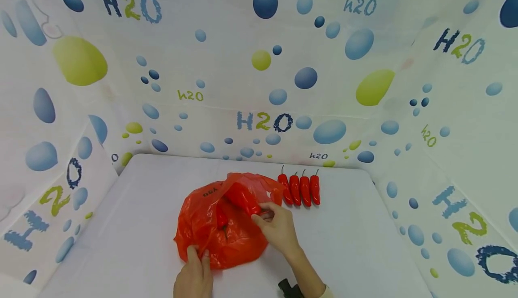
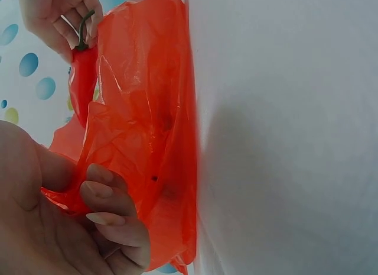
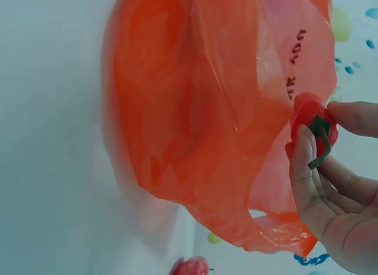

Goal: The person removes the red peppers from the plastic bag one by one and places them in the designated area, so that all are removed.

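A crumpled red plastic bag stands on the white table with its mouth spread. My left hand pinches the bag's near edge between thumb and fingers. In my right hand is a red chili pepper, gripped at its stem end and pointing into the mouth of the bag. The green stem of this pepper shows between the fingers in the right wrist view. Another red pepper lies inside, partly hidden by the plastic.
Several red chili peppers lie side by side in a row behind and right of the bag. A black object pokes in at the front edge by the right forearm. A white H2O-printed curtain surrounds the table.
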A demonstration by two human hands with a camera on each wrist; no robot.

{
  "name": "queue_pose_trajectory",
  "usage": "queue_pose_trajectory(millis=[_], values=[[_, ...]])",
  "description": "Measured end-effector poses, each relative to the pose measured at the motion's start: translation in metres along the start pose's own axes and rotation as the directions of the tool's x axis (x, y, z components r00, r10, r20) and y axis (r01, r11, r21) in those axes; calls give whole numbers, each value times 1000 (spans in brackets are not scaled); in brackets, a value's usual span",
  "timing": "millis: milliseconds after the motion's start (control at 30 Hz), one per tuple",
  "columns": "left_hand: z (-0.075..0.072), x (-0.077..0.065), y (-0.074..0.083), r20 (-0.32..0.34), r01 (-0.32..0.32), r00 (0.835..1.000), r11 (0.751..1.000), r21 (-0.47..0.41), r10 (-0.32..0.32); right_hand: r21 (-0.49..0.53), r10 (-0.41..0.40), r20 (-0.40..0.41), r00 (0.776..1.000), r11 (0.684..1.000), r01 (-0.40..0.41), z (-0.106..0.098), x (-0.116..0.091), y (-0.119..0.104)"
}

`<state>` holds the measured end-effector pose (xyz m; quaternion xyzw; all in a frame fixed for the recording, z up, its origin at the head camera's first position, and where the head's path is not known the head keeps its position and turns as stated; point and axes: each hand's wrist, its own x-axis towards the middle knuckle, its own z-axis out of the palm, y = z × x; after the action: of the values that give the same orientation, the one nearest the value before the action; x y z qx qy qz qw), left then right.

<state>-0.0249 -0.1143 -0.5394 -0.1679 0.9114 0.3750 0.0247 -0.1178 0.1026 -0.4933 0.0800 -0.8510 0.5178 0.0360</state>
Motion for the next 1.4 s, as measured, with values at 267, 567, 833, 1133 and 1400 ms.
queue_pose_trajectory(millis=[267, 567, 833, 1133, 1400], values=[[1, -3, 0, -28, -9, 1000, 1000, 5, 9, -6, 44, -39, 998, 999, -44, -13, -3, -3], [3, -4, -2, -32, -22, 999, 1000, -5, 22, 17, 41, -149, 988, 999, -39, -25, -6, 5], [3, -4, -2, -23, -15, 1000, 1000, 2, 15, 55, 53, -224, 973, 998, -42, -34, -11, 13], [4, -4, -3, -46, -39, 998, 999, 0, 39, 70, 99, -300, 949, 994, -82, -48, -12, 28], [4, -3, -1, -11, -21, 1000, 1000, 2, 21, 58, 156, -358, 921, 988, -145, -63, -16, 43]])
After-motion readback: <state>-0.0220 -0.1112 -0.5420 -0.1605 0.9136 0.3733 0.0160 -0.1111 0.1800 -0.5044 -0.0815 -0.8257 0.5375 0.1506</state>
